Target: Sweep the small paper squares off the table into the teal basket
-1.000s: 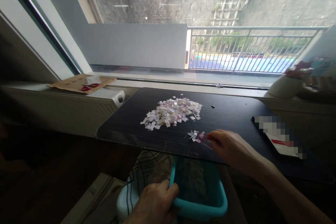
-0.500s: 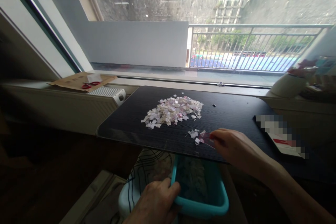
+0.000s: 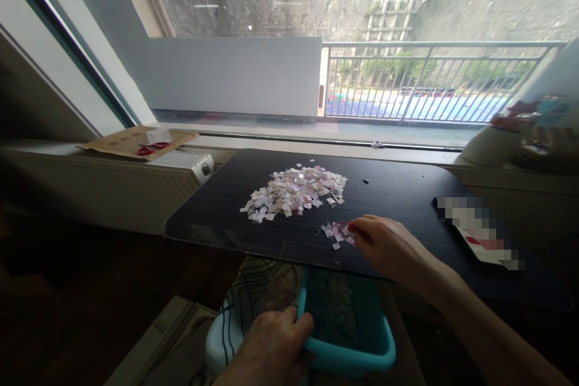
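My right hand pinches a thin, see-through pinkish plastic card low over the dark table. The card meets a small cluster of paper-like squares near the table's front edge. Behind it spreads a larger heap of white and pale pink squares, apart from the hand. My left hand grips the left rim of a turquoise plastic basin below the table edge. Pale pieces lie inside the basin, dim in the shade.
A pixelated flat dark-edged object rests on the table's right side. Red-handled scissors and brown paper sit on the left sill beside a white radiator. Left of the basin is a pale container with black-lined cloth.
My right hand has moved slightly left with the card, over the small cluster, whose squares have shifted a little. My left hand stays on the basin rim.
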A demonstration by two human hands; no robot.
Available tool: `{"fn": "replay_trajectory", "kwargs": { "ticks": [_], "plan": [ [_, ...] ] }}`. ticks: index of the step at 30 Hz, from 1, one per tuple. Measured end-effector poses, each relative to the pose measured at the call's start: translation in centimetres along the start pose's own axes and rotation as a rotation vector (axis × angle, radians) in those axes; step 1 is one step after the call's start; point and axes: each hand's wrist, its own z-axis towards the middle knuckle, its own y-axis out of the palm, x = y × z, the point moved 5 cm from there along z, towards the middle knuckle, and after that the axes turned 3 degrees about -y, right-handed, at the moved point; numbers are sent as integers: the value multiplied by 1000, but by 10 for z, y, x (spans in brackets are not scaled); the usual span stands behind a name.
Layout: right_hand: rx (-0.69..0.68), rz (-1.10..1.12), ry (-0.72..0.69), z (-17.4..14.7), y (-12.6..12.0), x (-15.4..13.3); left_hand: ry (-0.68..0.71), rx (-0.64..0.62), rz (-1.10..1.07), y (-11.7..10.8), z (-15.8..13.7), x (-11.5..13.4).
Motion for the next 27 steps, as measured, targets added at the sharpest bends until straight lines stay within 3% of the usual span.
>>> {"fn": "replay_trajectory", "kwargs": {
  "ticks": [16,22,27],
  "plan": [
    [0,-82,71,-9,-3,10,10,33,-7,0,-1,2],
    [-43,-10,-5,-7,2,-1,6,8,-1,2,2,1],
    [-51,-141,89,-13,-5,15,16,30,-21,1,2,3]
  ]
}}
